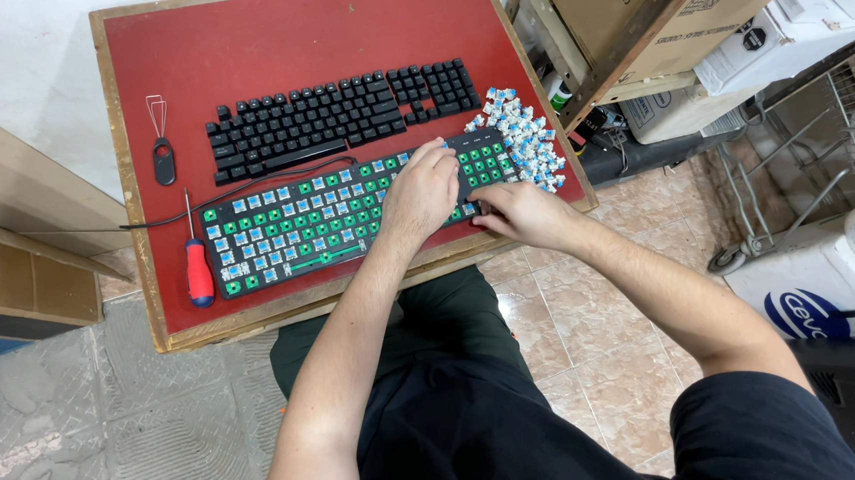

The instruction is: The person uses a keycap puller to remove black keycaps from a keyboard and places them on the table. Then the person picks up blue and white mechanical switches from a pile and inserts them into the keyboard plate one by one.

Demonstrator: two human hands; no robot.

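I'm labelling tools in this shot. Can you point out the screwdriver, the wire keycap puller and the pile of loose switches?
screwdriver (198,271): head view, on its red handle.
wire keycap puller (163,163): head view, on its black grip.
pile of loose switches (526,138): head view, middle of the heap.

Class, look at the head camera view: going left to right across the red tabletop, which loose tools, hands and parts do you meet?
Wire keycap puller → red-handled screwdriver → left hand on the keyboard base → right hand at the base's near edge → pile of blue switches.
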